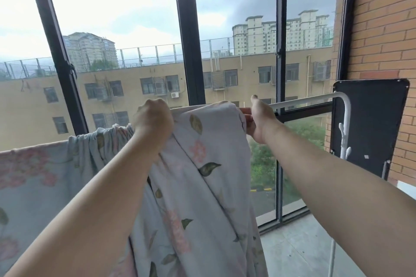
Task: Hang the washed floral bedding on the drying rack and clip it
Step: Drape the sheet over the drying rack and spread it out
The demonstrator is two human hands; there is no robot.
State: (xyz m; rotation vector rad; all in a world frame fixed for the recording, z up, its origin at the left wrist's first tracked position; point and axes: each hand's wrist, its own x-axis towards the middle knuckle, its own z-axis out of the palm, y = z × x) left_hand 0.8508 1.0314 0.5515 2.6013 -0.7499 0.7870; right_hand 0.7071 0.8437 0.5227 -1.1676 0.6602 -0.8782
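Mid frame, floral bedding (198,164) hangs over drying rack (304,99). The left hand (154,117) grips its top in a fist & the right hand (258,119) pinches its edge. Prob. wet, soft, heavy: hold top edge w/ both.

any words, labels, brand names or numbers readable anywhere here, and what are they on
No readable text anywhere in this view.
floral bedding: only a leaf and flower print, no lettering.
black panel by the brick wall: a small pale patch, too small to tell whether it carries text.
buildings outside: no legible signs.
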